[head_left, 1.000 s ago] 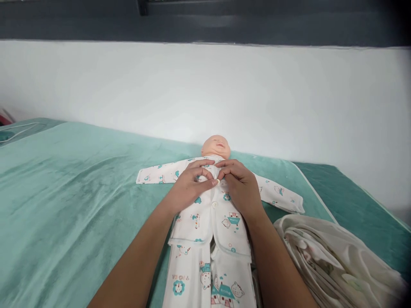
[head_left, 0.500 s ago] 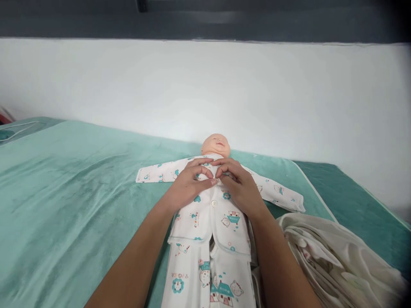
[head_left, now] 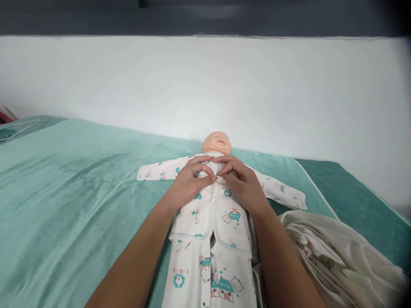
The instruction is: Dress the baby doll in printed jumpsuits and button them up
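A white wall (head_left: pixel 205 85) fills the upper part of the frame, and below it a green plush cover (head_left: pixel 80 205) spreads across to both sides, its nap likely grippy enough to keep things laid on it from sliding. At the lower right lies a rumpled bundle of pale cloth (head_left: pixel 340 252), limp and probably light.

The doll (head_left: pixel 216 143) lies in the centre of the frame, its bare head close to the wall; the head looks smooth and fairly stiff. Below the neck is a printed jacket (head_left: pixel 201 218), sleeves spread left and right (no doll's hands show at the cuffs). It looks like thin, soft cotton, light and not slippery, which would bunch if pressed and is best held by the doubled front edge. Printed trousers (head_left: pixel 207 273) run to the bottom centre, partly under the jacket's hem, and should handle just as softly.

The left hand (head_left: pixel 189 182) and the right hand (head_left: pixel 242 182) meet at the jacket's upper front, thumbs and fingers closed on its edge in a pinch; whether a button is between them is hard to tell. Smallest is the round button (head_left: pixel 215 200) just below, hard and likely slick, best taken by its rim.
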Motion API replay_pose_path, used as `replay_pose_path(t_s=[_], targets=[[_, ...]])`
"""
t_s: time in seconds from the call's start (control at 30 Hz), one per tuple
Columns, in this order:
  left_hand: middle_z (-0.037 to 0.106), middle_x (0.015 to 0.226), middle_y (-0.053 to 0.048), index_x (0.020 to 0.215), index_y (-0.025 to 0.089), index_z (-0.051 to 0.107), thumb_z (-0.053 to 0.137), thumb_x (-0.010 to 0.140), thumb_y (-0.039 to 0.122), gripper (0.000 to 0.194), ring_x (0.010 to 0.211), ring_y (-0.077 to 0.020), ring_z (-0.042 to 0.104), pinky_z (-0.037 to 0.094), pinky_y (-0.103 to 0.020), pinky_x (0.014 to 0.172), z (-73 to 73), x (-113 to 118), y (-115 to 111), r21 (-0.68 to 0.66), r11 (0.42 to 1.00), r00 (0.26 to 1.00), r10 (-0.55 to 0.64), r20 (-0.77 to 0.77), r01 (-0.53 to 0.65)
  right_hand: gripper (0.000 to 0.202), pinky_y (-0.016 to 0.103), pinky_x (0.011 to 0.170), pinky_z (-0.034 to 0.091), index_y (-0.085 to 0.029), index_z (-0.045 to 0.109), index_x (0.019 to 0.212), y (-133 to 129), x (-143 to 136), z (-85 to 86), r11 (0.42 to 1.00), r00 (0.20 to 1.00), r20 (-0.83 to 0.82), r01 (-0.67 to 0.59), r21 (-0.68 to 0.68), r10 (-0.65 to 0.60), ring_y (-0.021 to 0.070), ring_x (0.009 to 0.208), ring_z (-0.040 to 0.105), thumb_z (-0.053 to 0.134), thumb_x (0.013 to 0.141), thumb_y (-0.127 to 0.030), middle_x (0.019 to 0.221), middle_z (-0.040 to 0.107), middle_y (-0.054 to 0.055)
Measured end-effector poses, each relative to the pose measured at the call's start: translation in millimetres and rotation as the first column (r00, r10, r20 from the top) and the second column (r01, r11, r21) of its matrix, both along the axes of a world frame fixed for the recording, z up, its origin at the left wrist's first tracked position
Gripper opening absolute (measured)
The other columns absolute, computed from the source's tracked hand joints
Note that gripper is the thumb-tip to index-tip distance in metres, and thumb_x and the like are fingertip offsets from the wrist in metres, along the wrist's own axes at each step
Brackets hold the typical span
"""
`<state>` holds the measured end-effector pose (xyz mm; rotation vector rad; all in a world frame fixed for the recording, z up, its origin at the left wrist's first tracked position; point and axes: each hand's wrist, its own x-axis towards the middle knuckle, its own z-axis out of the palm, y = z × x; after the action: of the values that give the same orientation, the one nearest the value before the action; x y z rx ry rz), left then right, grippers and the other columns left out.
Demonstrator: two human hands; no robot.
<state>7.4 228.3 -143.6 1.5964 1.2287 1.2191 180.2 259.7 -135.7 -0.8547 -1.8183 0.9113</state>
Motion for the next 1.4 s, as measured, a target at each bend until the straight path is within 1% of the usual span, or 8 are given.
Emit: replay_pose_path(t_s=[0.3,0.67,0.77,0.9,1.03,1.13,1.23,1.4], targets=[[0.054,0.142,0.002,0.076,0.025,0.068,0.066,0.081,0.029,0.007,0.124,-0.0235,0.052,0.047,-0.038,0.094,-1.4,0,1,0.005,1.000,1.000,0.012,0.005,-0.012,0.021,0.037,0.095,0.039,-0.023,0.064,0.071,2,4,-3.5,0.998,0.998,-0.049,-0.052,-0.033,0.050,0.0222,0.119,0.056,0.051,0.081,-0.010,0.121,0.066,0.000],[0.056,0.139,0.000,0.074,0.022,0.065,0.063,0.077,0.016,0.008,0.130,-0.0242,0.049,0.049,-0.034,0.087,0.4,5,1,0.036,0.997,0.997,0.069,-0.034,-0.068,0.022,0.038,0.093,0.039,-0.023,0.062,0.064,2,2,-1.9,1.000,1.000,0.022,-0.012,0.015,0.011,0.0233,0.114,0.057,0.050,0.076,-0.009,0.118,0.068,0.000],[0.058,0.137,0.000,0.074,0.023,0.065,0.062,0.078,0.015,0.009,0.129,-0.0231,0.049,0.048,-0.035,0.092,-0.5,5,1,0.061,0.996,0.997,0.068,-0.026,-0.066,0.023,0.038,0.095,0.038,-0.024,0.063,0.066,1,2,-0.9,0.999,0.999,0.029,-0.027,0.027,0.026,0.0228,0.116,0.056,0.049,0.076,-0.008,0.119,0.067,0.000],[0.059,0.135,0.000,0.078,0.024,0.069,0.061,0.084,0.020,0.011,0.128,-0.0220,0.050,0.039,-0.042,0.108,-1.5,2,1,0.090,0.996,1.000,0.022,-0.013,-0.021,0.023,0.039,0.098,0.037,-0.024,0.062,0.065,1,1,-1.1,0.999,0.999,0.050,-0.024,0.028,0.023,0.0228,0.117,0.056,0.048,0.075,-0.008,0.118,0.067,-0.001],[0.058,0.136,-0.001,0.084,0.026,0.073,0.059,0.089,0.026,0.015,0.131,-0.0217,0.049,0.036,-0.042,0.113,-1.3,-1,0,0.119,0.992,0.999,-0.036,0.008,0.035,0.024,0.039,0.098,0.038,-0.023,0.059,0.064,2,-1,-3.3,0.999,1.000,0.003,0.015,0.043,-0.015,0.0224,0.114,0.057,0.045,0.076,-0.007,0.114,0.067,0.001],[0.056,0.139,-0.002,0.086,0.026,0.073,0.060,0.089,0.025,0.014,0.135,-0.0222,0.046,0.037,-0.042,0.112,0.7,-3,-2,0.136,0.987,0.996,-0.080,-0.029,0.083,0.023,0.038,0.095,0.040,-0.023,0.060,0.072,1,-2,-3.5,0.998,0.998,-0.056,0.032,0.054,-0.029,0.0212,0.111,0.058,0.045,0.077,-0.006,0.113,0.066,0.001],[0.047,0.149,0.000,0.081,0.025,0.072,0.062,0.088,0.027,0.011,0.142,-0.0252,0.037,0.042,-0.043,0.108,5.2,-9,-7,0.113,0.975,0.977,-0.174,-0.126,0.189,0.025,0.036,0.092,0.041,-0.025,0.062,0.080,0,-2,-2.6,0.996,0.998,-0.063,0.033,0.077,-0.028,0.0204,0.111,0.057,0.046,0.077,-0.005,0.113,0.065,0.001],[0.034,0.158,0.006,0.083,0.027,0.070,0.067,0.085,0.035,0.009,0.150,-0.0279,0.020,0.053,-0.038,0.091,9.7,-21,-13,-0.007,0.935,0.913,-0.348,-0.212,0.355,0.026,0.035,0.088,0.043,-0.024,0.064,0.075,2,-1,-5.9,0.998,0.999,-0.046,0.017,0.065,-0.014,0.0210,0.117,0.055,0.046,0.078,-0.005,0.117,0.062,0.002]])
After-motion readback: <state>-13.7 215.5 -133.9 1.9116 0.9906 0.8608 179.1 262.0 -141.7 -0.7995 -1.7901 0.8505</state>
